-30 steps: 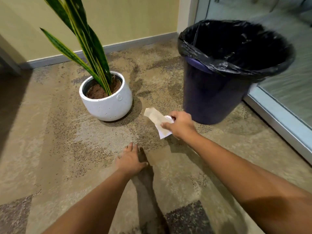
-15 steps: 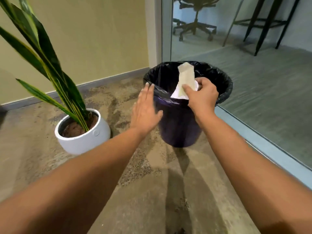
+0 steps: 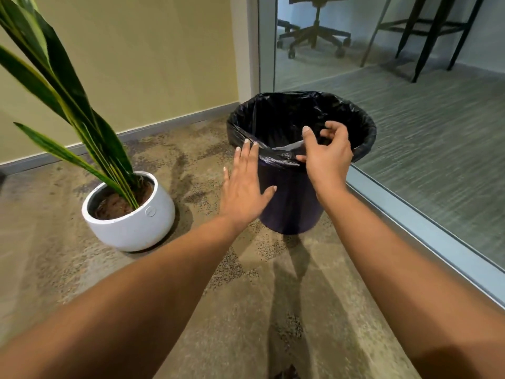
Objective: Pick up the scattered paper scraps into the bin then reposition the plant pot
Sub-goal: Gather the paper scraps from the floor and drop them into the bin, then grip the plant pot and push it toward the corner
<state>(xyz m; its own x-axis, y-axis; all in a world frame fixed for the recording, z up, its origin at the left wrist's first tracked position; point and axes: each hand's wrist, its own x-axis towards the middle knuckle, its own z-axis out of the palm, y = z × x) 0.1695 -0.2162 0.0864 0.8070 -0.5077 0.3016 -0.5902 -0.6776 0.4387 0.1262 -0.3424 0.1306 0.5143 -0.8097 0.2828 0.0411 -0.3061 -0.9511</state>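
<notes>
A dark bin lined with a black bag stands on the carpet ahead of me. My right hand hovers over its near rim, fingers spread and holding nothing. A pale paper scrap shows just inside the bin, beneath that hand. My left hand is flat and open against the bin's left side. A white round plant pot with long green leaves sits on the floor to the left of the bin.
A beige wall with a grey skirting runs behind the pot. A glass partition with a metal floor rail borders the bin on the right; an office chair and stool legs stand beyond it. Carpet floor lies in front.
My right hand carried the paper scraps up from the floor to above the bin and let them go; the scrap now sits inside the bin. My left hand rose beside the bin.
</notes>
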